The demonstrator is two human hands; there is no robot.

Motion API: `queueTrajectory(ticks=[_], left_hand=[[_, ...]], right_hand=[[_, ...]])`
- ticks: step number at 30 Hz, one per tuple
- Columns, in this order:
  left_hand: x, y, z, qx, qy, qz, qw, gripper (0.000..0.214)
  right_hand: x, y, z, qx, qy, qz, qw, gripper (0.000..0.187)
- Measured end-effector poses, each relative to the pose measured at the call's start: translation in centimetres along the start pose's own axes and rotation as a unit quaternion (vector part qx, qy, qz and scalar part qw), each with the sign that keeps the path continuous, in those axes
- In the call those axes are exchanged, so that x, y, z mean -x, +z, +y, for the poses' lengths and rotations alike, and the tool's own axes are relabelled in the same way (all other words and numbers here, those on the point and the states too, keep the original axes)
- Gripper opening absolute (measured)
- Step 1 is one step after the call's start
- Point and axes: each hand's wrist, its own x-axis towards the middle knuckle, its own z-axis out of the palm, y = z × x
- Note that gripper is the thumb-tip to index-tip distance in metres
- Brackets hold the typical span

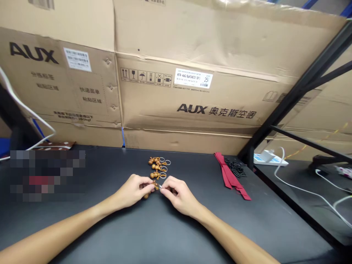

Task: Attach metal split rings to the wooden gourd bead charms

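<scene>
Between my two hands is a keychain with a small brown gourd-shaped pendant (146, 196) and a metal ring (160, 186). My left hand (134, 190) pinches it at the cord and pendant, and the gourd partly shows below the fingers. The fingertips of my right hand (178, 194) are closed on the metal ring. Just beyond my hands, several similar gourd keychains (157, 167) lie in a short column on the black table, their rings pointing right.
Red ribbon strips (231, 176) lie at the right beside a pile of black clips or straps (235, 168). Large cardboard boxes (187, 99) stand behind the table (132, 234). A black metal frame (291, 88) rises at right, with a white power strip (271, 158) past it. A blurred patch covers the left.
</scene>
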Motion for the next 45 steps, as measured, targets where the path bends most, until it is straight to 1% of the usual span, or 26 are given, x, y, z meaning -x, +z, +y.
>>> queueTrajectory(ticks=[5,8,10,12,14,20,24,27,30,36,45], left_hand=[[-0.14,0.06,-0.28,0.027,0.0,-0.004,1.0,0.033],[-0.17,0.22,-0.48,0.059,-0.003,-0.014,0.998,0.031],[-0.15,0.35,-0.59,0.07,-0.006,-0.013,0.997,0.029],[-0.1,0.46,-0.63,0.071,-0.008,-0.007,0.997,0.029],[-0.06,0.52,-0.55,0.067,-0.006,-0.004,0.998,0.03],[-0.02,0.48,-0.23,0.046,0.021,-0.004,0.999,0.033],[-0.05,0.63,-0.56,0.056,0.005,-0.004,0.998,0.029],[-0.03,0.78,-0.72,0.075,-0.01,0.006,0.997,0.028],[0.0,0.83,-0.64,0.077,-0.012,0.014,0.997,0.028],[0.1,0.83,-0.39,0.052,-0.005,0.017,0.998,0.029],[0.23,0.91,-0.29,0.052,0.012,0.023,0.998,0.028]], right_hand=[[-0.08,-0.03,-0.22,-0.025,0.0,0.015,1.0,0.015],[-0.2,-0.05,-0.2,-0.081,0.019,0.025,0.996,0.018],[-0.29,-0.02,-0.06,-0.123,0.033,0.025,0.992,0.019],[-0.36,-0.02,0.07,-0.144,0.04,0.024,0.988,0.021],[-0.39,-0.09,0.07,-0.131,0.031,0.018,0.991,0.021],[-0.21,-0.31,-0.27,-0.016,-0.039,-0.004,0.999,0.017],[-0.06,-0.19,-0.03,0.023,-0.059,-0.007,0.998,0.016],[0.0,-0.09,0.15,0.031,-0.059,-0.005,0.998,0.016],[-0.01,-0.04,0.18,0.03,-0.062,-0.002,0.998,0.015],[-0.07,0.02,0.1,0.026,-0.06,0.004,0.998,0.017],[-0.05,0.2,-0.02,0.017,-0.044,-0.004,0.999,0.017]])
